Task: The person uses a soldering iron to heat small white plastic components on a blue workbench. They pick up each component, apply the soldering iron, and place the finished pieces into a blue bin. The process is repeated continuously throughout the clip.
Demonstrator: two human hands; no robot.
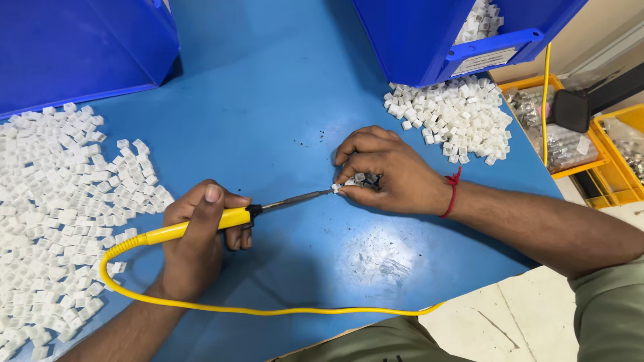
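Observation:
My left hand grips a yellow-handled soldering iron, whose metal tip points right and touches a small white part. My right hand rests on the blue table, pinching that white part and several more small pieces between thumb and fingers. A red thread circles my right wrist. The iron's yellow cable loops along the table's near edge.
A large heap of small white plastic parts covers the table's left side. A smaller heap lies at the right below a blue bin. Another blue bin stands at the back left. Yellow trays sit beyond the right edge.

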